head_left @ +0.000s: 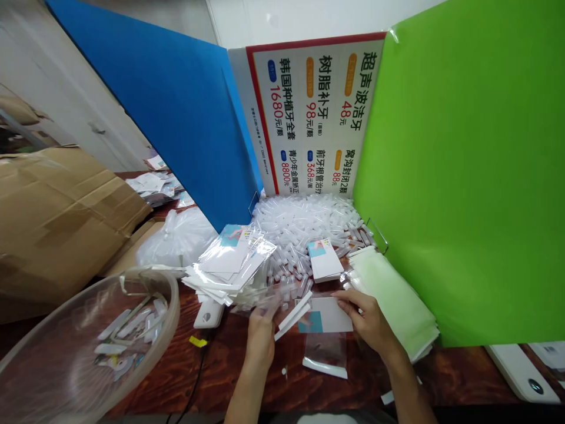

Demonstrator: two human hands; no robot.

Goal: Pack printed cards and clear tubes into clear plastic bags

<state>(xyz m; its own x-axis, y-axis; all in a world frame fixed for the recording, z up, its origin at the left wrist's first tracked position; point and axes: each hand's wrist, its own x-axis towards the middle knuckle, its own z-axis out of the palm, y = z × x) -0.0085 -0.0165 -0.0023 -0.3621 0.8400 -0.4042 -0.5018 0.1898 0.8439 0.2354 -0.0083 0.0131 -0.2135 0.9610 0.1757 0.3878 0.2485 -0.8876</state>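
Observation:
My left hand (263,321) is closed on a clear plastic bag, blurred, beside a white strip (293,316). My right hand (359,312) pinches the right end of a white card with a blue patch (331,315). Just below the card lies a clear bag with a white edge (325,359). Beyond my hands stands a small stack of cards (325,262), and behind it spreads a heap of small translucent tubes (304,221). Packed cards (229,256) are piled at the left, and a stack of pale bags (391,294) lies at the right.
A clear plastic bin (170,306) with scraps stands at the left front, near a cardboard box (62,229). Blue (163,106) and green (463,176) panels flank the heap. A white device (209,313) with a cable and another device (523,374) lie on the table.

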